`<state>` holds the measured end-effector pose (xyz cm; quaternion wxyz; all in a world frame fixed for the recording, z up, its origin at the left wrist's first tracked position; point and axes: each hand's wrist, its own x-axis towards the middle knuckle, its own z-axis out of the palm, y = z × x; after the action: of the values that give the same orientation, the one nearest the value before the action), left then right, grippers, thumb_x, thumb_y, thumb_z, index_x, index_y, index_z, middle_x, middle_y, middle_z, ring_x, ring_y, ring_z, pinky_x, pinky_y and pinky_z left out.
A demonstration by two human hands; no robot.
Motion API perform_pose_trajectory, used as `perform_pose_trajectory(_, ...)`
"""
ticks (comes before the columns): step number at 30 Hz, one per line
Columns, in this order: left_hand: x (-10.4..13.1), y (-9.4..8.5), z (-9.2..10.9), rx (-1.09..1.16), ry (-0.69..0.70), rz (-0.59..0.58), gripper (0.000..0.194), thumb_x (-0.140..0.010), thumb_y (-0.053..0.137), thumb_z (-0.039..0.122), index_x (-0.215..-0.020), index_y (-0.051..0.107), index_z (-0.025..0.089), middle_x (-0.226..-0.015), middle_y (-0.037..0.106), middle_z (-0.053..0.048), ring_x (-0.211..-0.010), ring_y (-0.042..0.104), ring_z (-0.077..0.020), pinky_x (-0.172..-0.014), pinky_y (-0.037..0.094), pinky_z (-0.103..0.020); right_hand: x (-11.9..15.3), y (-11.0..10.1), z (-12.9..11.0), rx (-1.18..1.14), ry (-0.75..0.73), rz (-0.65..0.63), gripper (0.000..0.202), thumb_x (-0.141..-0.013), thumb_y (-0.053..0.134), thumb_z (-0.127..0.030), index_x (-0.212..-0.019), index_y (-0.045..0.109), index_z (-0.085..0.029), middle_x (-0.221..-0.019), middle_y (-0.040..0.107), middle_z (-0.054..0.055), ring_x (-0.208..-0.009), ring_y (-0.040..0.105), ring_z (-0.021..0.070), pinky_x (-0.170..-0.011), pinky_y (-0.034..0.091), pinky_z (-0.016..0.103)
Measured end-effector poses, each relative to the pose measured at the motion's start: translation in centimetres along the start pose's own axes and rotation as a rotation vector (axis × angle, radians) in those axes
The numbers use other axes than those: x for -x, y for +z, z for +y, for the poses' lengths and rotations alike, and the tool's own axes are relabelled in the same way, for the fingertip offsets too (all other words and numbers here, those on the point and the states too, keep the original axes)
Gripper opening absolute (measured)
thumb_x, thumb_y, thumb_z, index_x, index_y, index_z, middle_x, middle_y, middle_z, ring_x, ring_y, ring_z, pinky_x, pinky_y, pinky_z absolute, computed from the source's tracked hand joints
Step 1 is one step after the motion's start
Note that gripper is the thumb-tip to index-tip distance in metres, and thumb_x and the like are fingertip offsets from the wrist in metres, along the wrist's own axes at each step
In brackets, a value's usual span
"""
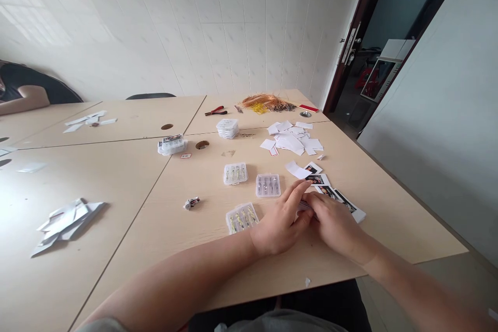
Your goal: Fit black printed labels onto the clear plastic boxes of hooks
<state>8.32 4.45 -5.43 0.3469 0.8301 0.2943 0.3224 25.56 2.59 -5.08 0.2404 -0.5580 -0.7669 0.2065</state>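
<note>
My left hand (286,222) and my right hand (330,218) meet low over the table, near its front right. Their fingers close around a small pale-edged thing (305,206), mostly hidden between them, so its kind does not show. Just beyond the right hand lie printed cards (330,193) with dark pictures, partly overlapping. Left of my hands are clear plastic cases with rows of small lure-like pieces: one (268,185) with dark pieces, one (235,173) with yellowish pieces, and another (240,218) partly covered by my left forearm.
A heap of white paper slips (291,137) lies farther back, before a bundle of copper-coloured strands (268,102). Pliers (216,111), stacked cases (227,128), more cases (171,145) and a crumpled wrapper (192,203) stand about. Folded papers (68,223) lie left. Another person's arm (29,98) rests far left.
</note>
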Motion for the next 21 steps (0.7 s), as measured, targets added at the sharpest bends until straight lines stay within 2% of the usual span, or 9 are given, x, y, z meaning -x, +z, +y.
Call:
perform_pose_trajectory(3,-0.2,-0.4,0.1,0.036,-0.076,-0.019,0.059,-0.094,0.052,0.022,-0.15,0.035,0.019,-0.162,0.036,-0.019,-0.152,0.034,-0.0309,-0.124,0.035,-0.051,-0.2,-0.6,-0.2,-0.096,0.044,0.007,0.018,-0.079,0.054,-0.01,-0.087,0.067,-0.02,-0.088,0.075,0.01,-0.083,0.071,0.0283,-0.071,0.048,0.036)
perform_pose_trajectory(5,-0.5,-0.8,0.2,0.103,-0.129,0.084,0.063,-0.093,0.058,0.029,-0.15,0.033,0.021,-0.164,0.032,-0.018,-0.155,0.027,-0.0324,-0.124,0.032,-0.054,-0.6,-1.4,-0.6,-0.195,0.077,0.033,0.011,-0.083,0.059,-0.02,-0.09,0.068,-0.021,-0.088,0.075,0.009,-0.084,0.07,0.0284,-0.072,0.049,0.036)
perform_pose_trajectory(7,-0.9,-1.3,0.4,0.248,-0.204,0.216,0.067,-0.091,0.063,0.036,-0.149,0.033,0.022,-0.161,0.035,-0.018,-0.151,0.032,-0.0333,-0.121,0.036,-0.055,-1.0,-2.0,-1.1,-0.319,0.116,0.077,0.021,-0.088,0.061,-0.038,-0.1,0.067,-0.021,-0.094,0.075,0.008,-0.088,0.071,0.0281,-0.075,0.051,0.037)
perform_pose_trajectory(10,-1.4,-2.0,1.0,0.507,-0.335,0.189,0.053,-0.091,0.063,0.043,-0.136,0.048,0.021,-0.141,0.056,-0.016,-0.122,0.059,-0.0292,-0.101,0.054,-0.048,-1.7,-2.2,-1.9,-0.523,0.166,0.126,0.046,-0.094,0.048,-0.061,-0.111,0.063,-0.021,-0.101,0.075,0.009,-0.088,0.071,0.0259,-0.071,0.054,0.035)
perform_pose_trajectory(12,-1.5,-2.2,1.3,0.591,-0.387,0.127,0.035,-0.095,0.057,0.044,-0.118,0.059,0.019,-0.116,0.065,-0.011,-0.099,0.064,-0.0228,-0.085,0.058,-0.04,-2.0,-1.7,-2.4,-0.624,0.185,0.143,0.052,-0.094,0.042,-0.066,-0.111,0.062,-0.021,-0.101,0.074,0.009,-0.086,0.07,0.0241,-0.07,0.055,0.034)
perform_pose_trajectory(14,-1.5,-2.3,1.5,0.603,-0.415,0.151,0.027,-0.097,0.052,0.042,-0.103,0.062,0.018,-0.094,0.064,-0.005,-0.084,0.06,-0.0179,-0.076,0.056,-0.034,-2.3,-1.1,-2.6,-0.677,0.197,0.15,0.054,-0.091,0.046,-0.071,-0.107,0.063,-0.022,-0.101,0.073,0.009,-0.086,0.068,0.0235,-0.072,0.056,0.035)
perform_pose_trajectory(16,-1.5,-2.3,1.5,0.588,-0.441,0.21,0.023,-0.098,0.05,0.039,-0.098,0.06,0.018,-0.086,0.059,-0.002,-0.079,0.056,-0.0154,-0.072,0.053,-0.031,-2.4,-0.7,-2.6,-0.707,0.208,0.156,0.06,-0.084,0.053,-0.076,-0.109,0.064,-0.023,-0.109,0.072,0.01,-0.095,0.067,0.0255,-0.08,0.056,0.038)
perform_pose_trajectory(18,-1.5,-2.4,1.4,0.583,-0.463,0.253,0.02,-0.099,0.048,0.035,-0.1,0.06,0.019,-0.088,0.058,-0.001,-0.078,0.055,-0.0147,-0.071,0.051,-0.03,-2.6,-0.6,-2.4,-0.737,0.231,0.177,0.073,-0.081,0.053,-0.081,-0.126,0.06,-0.024,-0.129,0.065,0.013,-0.115,0.063,0.0289,-0.094,0.053,0.042)
perform_pose_trajectory(21,-1.5,-2.3,1.6,0.582,-0.476,0.264,0.02,-0.099,0.046,0.033,-0.103,0.06,0.02,-0.088,0.058,-0.002,-0.078,0.054,-0.0156,-0.072,0.05,-0.031,-2.5,-0.4,-2.4,-0.79,0.285,0.196,0.09,-0.083,0.044,-0.085,-0.153,0.036,-0.029,-0.157,0.044,0.012,-0.142,0.044,0.0299,-0.114,0.041,0.048)
